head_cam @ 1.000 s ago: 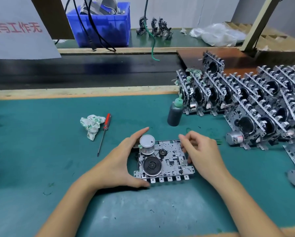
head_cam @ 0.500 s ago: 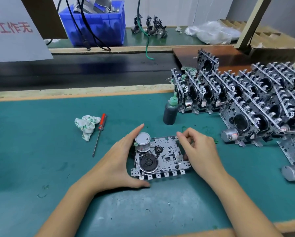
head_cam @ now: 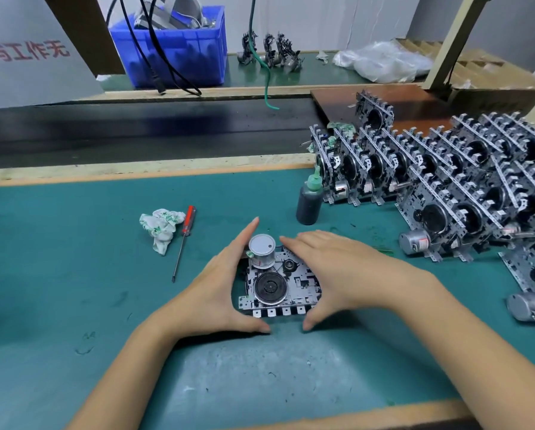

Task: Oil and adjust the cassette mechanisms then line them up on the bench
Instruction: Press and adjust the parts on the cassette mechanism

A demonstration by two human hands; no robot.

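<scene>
Lying flat near the bench's front edge, the cassette mechanism sits framed between both hands. The left hand and right hand bracket its sides with straight fingers, grasping nothing. The oil bottle stands behind it, beside finished mechanisms lined upright along the right edge.
</scene>
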